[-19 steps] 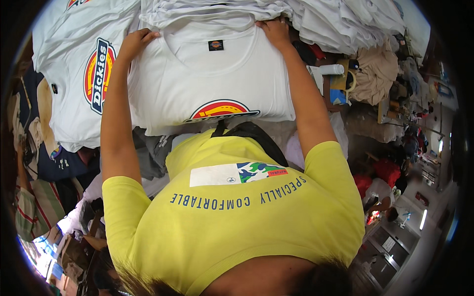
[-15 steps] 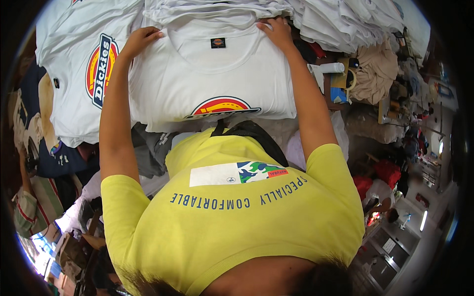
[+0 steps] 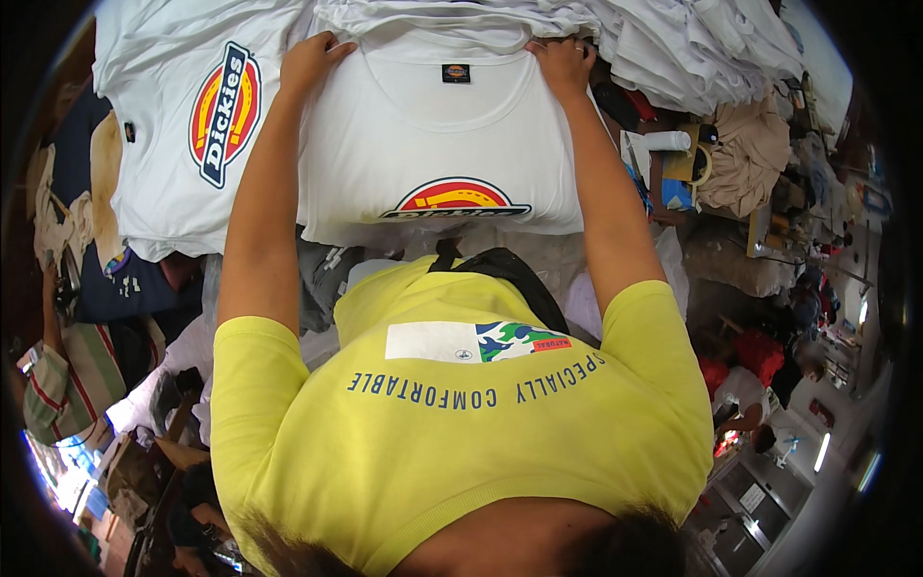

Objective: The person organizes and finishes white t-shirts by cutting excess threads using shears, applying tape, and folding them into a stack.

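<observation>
A white T-shirt [image 3: 442,144] lies in front of me with its round neckline at the far end, a small black label inside the neck and a red, yellow and dark blue print partly showing at the near edge. At its left shoulder, my left hand [image 3: 313,63] is closed on the cloth, thumb pointing inward. My right hand [image 3: 565,65], with a ring on one finger, grips the other shoulder beside the neckline. Both arms reach straight forward. The fingertips are partly hidden in the folds.
Another printed white shirt [image 3: 159,125] lies to the left. Piled white garments [image 3: 692,43] rise at the far right. Beyond my right arm are a roll of tape [image 3: 703,165], a white cylinder [image 3: 667,141] and beige cloth [image 3: 748,159]. A person [image 3: 740,399] is farther off at right.
The whole scene has shifted slightly right in view. Both hands stay at the shirt's shoulders, and the shirt looks much the same.
</observation>
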A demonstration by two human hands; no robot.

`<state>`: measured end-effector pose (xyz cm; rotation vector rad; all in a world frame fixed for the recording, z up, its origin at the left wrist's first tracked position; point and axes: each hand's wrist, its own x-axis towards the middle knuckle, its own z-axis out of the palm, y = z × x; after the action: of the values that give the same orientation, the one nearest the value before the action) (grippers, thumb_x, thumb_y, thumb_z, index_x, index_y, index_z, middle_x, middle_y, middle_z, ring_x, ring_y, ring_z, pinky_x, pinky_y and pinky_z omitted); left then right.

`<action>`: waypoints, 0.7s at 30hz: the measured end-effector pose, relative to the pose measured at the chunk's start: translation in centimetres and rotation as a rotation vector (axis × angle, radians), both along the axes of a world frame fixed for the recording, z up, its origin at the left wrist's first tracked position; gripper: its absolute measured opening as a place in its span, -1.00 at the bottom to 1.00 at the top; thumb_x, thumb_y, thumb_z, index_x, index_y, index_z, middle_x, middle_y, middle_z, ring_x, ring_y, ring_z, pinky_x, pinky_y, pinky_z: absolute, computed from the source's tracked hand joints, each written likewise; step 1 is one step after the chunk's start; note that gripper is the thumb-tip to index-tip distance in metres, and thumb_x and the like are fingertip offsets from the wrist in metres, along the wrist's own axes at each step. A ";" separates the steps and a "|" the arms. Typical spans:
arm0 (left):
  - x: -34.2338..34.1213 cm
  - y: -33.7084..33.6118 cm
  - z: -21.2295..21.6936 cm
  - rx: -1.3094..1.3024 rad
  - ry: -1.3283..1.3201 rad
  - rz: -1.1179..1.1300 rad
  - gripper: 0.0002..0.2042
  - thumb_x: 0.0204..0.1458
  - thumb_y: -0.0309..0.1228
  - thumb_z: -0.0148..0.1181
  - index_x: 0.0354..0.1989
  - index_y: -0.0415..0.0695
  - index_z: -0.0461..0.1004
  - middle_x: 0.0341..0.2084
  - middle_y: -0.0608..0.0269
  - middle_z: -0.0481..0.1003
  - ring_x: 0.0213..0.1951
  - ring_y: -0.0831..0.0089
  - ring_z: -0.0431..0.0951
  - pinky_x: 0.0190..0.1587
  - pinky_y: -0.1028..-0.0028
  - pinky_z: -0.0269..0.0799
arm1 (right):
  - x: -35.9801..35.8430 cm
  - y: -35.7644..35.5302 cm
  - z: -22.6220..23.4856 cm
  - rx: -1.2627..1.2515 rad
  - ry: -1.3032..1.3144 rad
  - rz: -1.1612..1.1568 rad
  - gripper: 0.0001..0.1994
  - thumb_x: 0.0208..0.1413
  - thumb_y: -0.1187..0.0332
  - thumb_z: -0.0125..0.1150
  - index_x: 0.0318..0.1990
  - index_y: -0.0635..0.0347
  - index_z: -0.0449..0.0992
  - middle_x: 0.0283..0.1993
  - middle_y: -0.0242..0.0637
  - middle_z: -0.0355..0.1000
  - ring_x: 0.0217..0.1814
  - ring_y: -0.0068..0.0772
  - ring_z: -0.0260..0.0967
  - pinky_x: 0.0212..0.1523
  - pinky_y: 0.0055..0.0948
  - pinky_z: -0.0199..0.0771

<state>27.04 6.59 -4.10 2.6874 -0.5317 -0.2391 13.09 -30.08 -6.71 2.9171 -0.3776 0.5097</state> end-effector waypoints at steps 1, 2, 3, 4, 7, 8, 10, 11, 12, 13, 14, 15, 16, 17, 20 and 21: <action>-0.5 0.4 -0.2 -0.101 -0.120 0.012 -0.58 -0.06 0.02 0.09 -0.28 -0.13 0.47 -0.37 0.09 0.50 -0.28 0.18 0.48 -0.22 0.33 0.35 | -0.2 0.1 0.3 0.024 -0.040 0.039 -0.58 -0.05 -0.10 0.06 -0.20 0.00 0.52 -0.05 -0.21 0.34 0.09 -0.11 0.18 0.05 0.11 -0.04; -1.6 1.1 -0.6 -0.201 -0.241 0.025 -0.61 -0.05 -0.03 0.11 -0.27 -0.14 0.46 -0.35 0.09 0.48 -0.27 0.19 0.48 -0.21 0.35 0.35 | -1.2 0.3 0.5 0.095 -0.142 0.081 -0.59 -0.05 -0.06 0.10 -0.14 0.00 0.47 -0.04 -0.23 0.32 0.10 -0.10 0.17 0.06 0.12 -0.07; -2.5 1.2 -0.9 -0.313 -0.357 0.023 -0.63 -0.04 -0.08 0.13 -0.26 -0.15 0.45 -0.33 0.10 0.47 -0.25 0.21 0.47 -0.20 0.36 0.34 | -3.1 0.2 1.4 0.200 -0.239 0.108 -0.63 -0.05 -0.01 0.13 -0.17 0.01 0.46 -0.08 -0.22 0.32 0.07 -0.10 0.19 0.04 0.07 -0.01; -4.5 2.0 -0.4 -0.463 -0.411 0.034 -0.68 -0.04 -0.17 0.16 -0.25 -0.18 0.43 -0.32 0.10 0.44 -0.24 0.22 0.45 -0.20 0.37 0.34 | -5.2 0.2 2.2 0.310 -0.336 0.142 -0.66 -0.05 0.04 0.15 -0.20 0.02 0.46 -0.11 -0.22 0.33 0.04 -0.09 0.21 0.03 0.03 0.04; -13.5 7.0 0.5 -0.584 -0.473 0.139 -0.83 -0.01 -0.44 0.14 -0.31 -0.28 0.37 -0.41 0.11 0.38 -0.33 0.28 0.40 -0.25 0.41 0.31 | -14.6 -0.4 3.2 0.413 -0.375 0.122 -0.79 -0.05 0.25 0.21 -0.33 0.16 0.45 -0.24 -0.16 0.35 -0.16 -0.12 0.29 -0.17 -0.26 0.25; -17.0 8.5 -0.2 -0.676 -0.456 0.219 -0.87 0.01 -0.47 0.09 -0.37 -0.28 0.35 -0.45 0.12 0.34 -0.37 0.32 0.36 -0.26 0.43 0.28 | -18.3 0.3 2.9 0.599 -0.304 -0.049 -0.81 -0.03 0.29 0.20 -0.34 0.22 0.45 -0.30 -0.14 0.34 -0.23 -0.16 0.30 -0.21 -0.33 0.28; -23.0 11.4 -2.5 -0.578 -0.350 0.361 -0.88 0.04 -0.45 0.06 -0.37 -0.28 0.34 -0.45 0.14 0.32 -0.37 0.34 0.33 -0.25 0.45 0.26 | -25.1 0.4 1.5 0.720 -0.191 -0.182 -0.77 -0.02 0.27 0.21 -0.31 0.25 0.44 -0.33 -0.21 0.31 -0.28 -0.33 0.30 -0.27 -0.45 0.30; -25.3 12.7 -4.0 -0.608 -0.253 0.398 -0.87 0.05 -0.44 0.05 -0.35 -0.27 0.34 -0.43 0.17 0.33 -0.37 0.38 0.33 -0.25 0.46 0.25 | -27.8 0.6 0.3 0.812 -0.128 -0.282 -0.76 -0.03 0.26 0.23 -0.30 0.25 0.44 -0.31 -0.25 0.30 -0.29 -0.39 0.30 -0.28 -0.47 0.30; -26.8 13.8 -5.6 -0.639 -0.153 0.432 -0.86 0.07 -0.42 0.05 -0.32 -0.26 0.34 -0.40 0.21 0.35 -0.36 0.41 0.32 -0.25 0.46 0.25 | -29.5 1.4 -0.4 0.908 -0.175 -0.302 -0.75 -0.03 0.26 0.24 -0.29 0.24 0.44 -0.29 -0.27 0.30 -0.29 -0.42 0.29 -0.27 -0.49 0.30; -28.0 14.6 -7.1 -0.734 -0.048 0.480 -0.85 0.08 -0.41 0.04 -0.29 -0.25 0.34 -0.38 0.24 0.35 -0.33 0.44 0.33 -0.23 0.48 0.25 | -30.5 2.3 -0.9 1.005 -0.218 -0.309 -0.74 -0.04 0.25 0.25 -0.29 0.23 0.44 -0.27 -0.29 0.29 -0.29 -0.45 0.28 -0.27 -0.50 0.30; -28.9 15.2 -8.6 -0.831 0.059 0.522 -0.84 0.08 -0.40 0.04 -0.26 -0.24 0.34 -0.36 0.28 0.36 -0.31 0.47 0.33 -0.20 0.49 0.25 | -31.2 2.7 -1.4 1.101 -0.263 -0.320 -0.73 -0.04 0.24 0.26 -0.28 0.23 0.44 -0.25 -0.32 0.28 -0.29 -0.48 0.27 -0.27 -0.52 0.31; -29.1 15.2 -8.7 -0.928 0.170 0.558 -0.82 0.09 -0.39 0.04 -0.23 -0.24 0.34 -0.34 0.31 0.36 -0.29 0.50 0.33 -0.18 0.50 0.25 | -31.6 2.6 -2.0 1.139 -0.244 -0.321 -0.73 -0.05 0.25 0.27 -0.27 0.22 0.43 -0.23 -0.32 0.27 -0.29 -0.49 0.26 -0.26 -0.52 0.31; -29.0 15.2 -8.8 -0.972 0.261 0.538 -0.81 0.09 -0.38 0.04 -0.20 -0.23 0.34 -0.31 0.33 0.36 -0.26 0.52 0.33 -0.15 0.52 0.24 | -31.9 2.3 -2.5 1.178 -0.224 -0.322 -0.73 -0.06 0.25 0.28 -0.27 0.22 0.43 -0.21 -0.32 0.26 -0.29 -0.50 0.25 -0.25 -0.53 0.31; -28.8 15.3 -8.9 -1.014 0.352 0.518 -0.79 0.09 -0.38 0.04 -0.17 -0.22 0.34 -0.28 0.35 0.37 -0.23 0.54 0.33 -0.12 0.53 0.24 | -32.2 2.0 -3.0 1.218 -0.203 -0.324 -0.72 -0.06 0.26 0.29 -0.26 0.22 0.42 -0.19 -0.33 0.26 -0.29 -0.51 0.25 -0.24 -0.54 0.31; -27.8 16.4 -9.7 -1.024 0.565 0.481 -0.76 0.08 -0.39 0.06 -0.11 -0.21 0.33 -0.23 0.37 0.37 -0.15 0.58 0.33 -0.06 0.57 0.21 | -32.3 1.6 -3.6 1.332 -0.219 -0.308 -0.70 -0.09 0.29 0.32 -0.26 0.23 0.42 -0.21 -0.35 0.26 -0.29 -0.54 0.23 -0.24 -0.57 0.29; -27.4 16.5 -9.8 -1.009 0.630 0.470 -0.75 0.08 -0.39 0.06 -0.10 -0.21 0.33 -0.21 0.37 0.37 -0.13 0.58 0.32 -0.05 0.59 0.20 | -32.6 1.5 -4.1 1.347 -0.227 -0.292 -0.71 -0.10 0.29 0.33 -0.27 0.24 0.42 -0.21 -0.36 0.26 -0.29 -0.55 0.23 -0.25 -0.58 0.29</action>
<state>-0.37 23.05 -13.87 1.5569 0.1680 -0.4900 -19.50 -28.59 -10.78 3.8383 -1.7228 0.7251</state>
